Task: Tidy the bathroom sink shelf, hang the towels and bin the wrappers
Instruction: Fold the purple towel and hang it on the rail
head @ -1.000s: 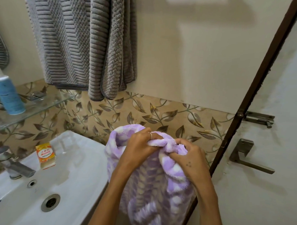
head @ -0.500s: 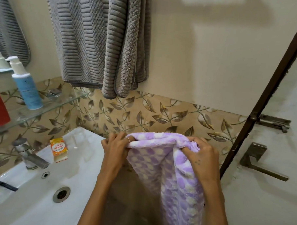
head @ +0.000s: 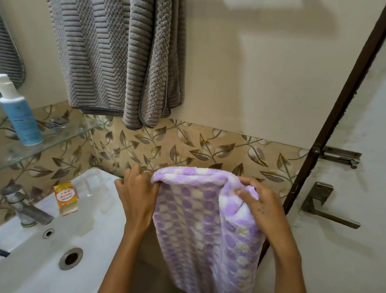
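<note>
Head view: purple-and-white towel (head: 204,224) lower centre of frame, top edge stretched level between both hands, rest hanging down in front of the leaf-pattern tile. Left hand (head: 137,194) pinches the towel's upper-left corner, fingers curled round the hem. Right hand (head: 259,204) grips the upper-right corner, bunched fabric folded over under the thumb. Grey towel (head: 116,54) hangs on the wall, upper centre-left, above and apart from the purple one. Glass shelf (head: 55,138) at left edge, blue pump bottle (head: 18,114) standing upright on it. White sink (head: 91,219) lower left, small orange box (head: 66,198) on its rim near the tap (head: 25,207). Door handle (head: 324,207) at right.
</note>
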A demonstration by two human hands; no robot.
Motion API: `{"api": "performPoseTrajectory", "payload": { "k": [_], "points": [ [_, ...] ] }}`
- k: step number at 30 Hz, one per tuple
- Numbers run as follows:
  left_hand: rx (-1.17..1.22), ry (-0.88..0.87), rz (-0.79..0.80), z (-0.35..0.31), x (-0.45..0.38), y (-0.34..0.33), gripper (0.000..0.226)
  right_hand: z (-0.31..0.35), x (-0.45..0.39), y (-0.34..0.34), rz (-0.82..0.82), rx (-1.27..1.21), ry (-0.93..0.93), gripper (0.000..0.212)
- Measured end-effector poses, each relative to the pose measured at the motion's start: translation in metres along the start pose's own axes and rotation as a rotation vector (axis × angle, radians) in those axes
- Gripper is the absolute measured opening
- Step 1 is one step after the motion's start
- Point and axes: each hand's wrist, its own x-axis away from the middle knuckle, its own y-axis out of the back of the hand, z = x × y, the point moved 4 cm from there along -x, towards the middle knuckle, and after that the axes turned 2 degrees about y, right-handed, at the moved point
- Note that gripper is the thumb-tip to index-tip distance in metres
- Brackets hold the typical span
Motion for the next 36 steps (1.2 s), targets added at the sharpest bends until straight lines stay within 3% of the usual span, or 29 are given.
{"api": "performPoseTrajectory", "payload": {
  "k": [5,8,11,15,19,23,26,28,31,33,36],
  "points": [
    [-0.1,-0.061,-0.084,-0.014,-0.022,0.024,0.022,-0.015,0.001,0.032,-0.118,0.12,-0.067,0.038],
    [-0.113,-0.045,-0.128,-0.019,-0.044,0.035,0.014,-0.019,-0.002,0.042,-0.126,0.187,-0.078,0.036],
    [-0.051,-0.044,-0.162,-0.021,-0.06,0.046,0.021,-0.011,-0.008,0.04,-0.139,0.3,-0.015,0.032],
    [0.074,0.068,-0.237,-0.016,-0.07,0.059,0.025,0.011,-0.018,0.043,-0.359,0.501,0.08,0.032],
    [0.239,0.172,-0.251,-0.014,-0.075,0.068,0.028,0.034,-0.032,0.043,-0.462,0.172,0.081,0.019],
    [0.793,0.243,-0.059,-0.016,-0.089,0.068,0.04,0.05,-0.046,0.049,-0.473,-0.112,-0.016,0.013],
    [0.832,0.162,-0.024,-0.023,-0.094,0.078,0.04,0.067,-0.052,0.058,-0.466,-0.299,-0.016,0.012],
    [0.765,0.077,-0.071,-0.031,-0.094,0.09,0.032,0.081,-0.057,0.063,-0.484,-0.376,0.035,0.009],
    [0.641,0.015,-0.255,-0.046,-0.092,0.115,0.023,0.107,-0.061,0.067,-0.651,-0.188,0.18,0.007],
    [0.657,-0.056,-0.371,-0.061,-0.083,0.135,0.019,0.13,-0.055,0.063,-0.784,-0.059,0.388,0.012],
    [0.602,-0.304,-0.49,-0.083,-0.062,0.16,0.024,0.151,-0.049,0.048,-0.881,0.265,0.711,0.016]
  ]
}}
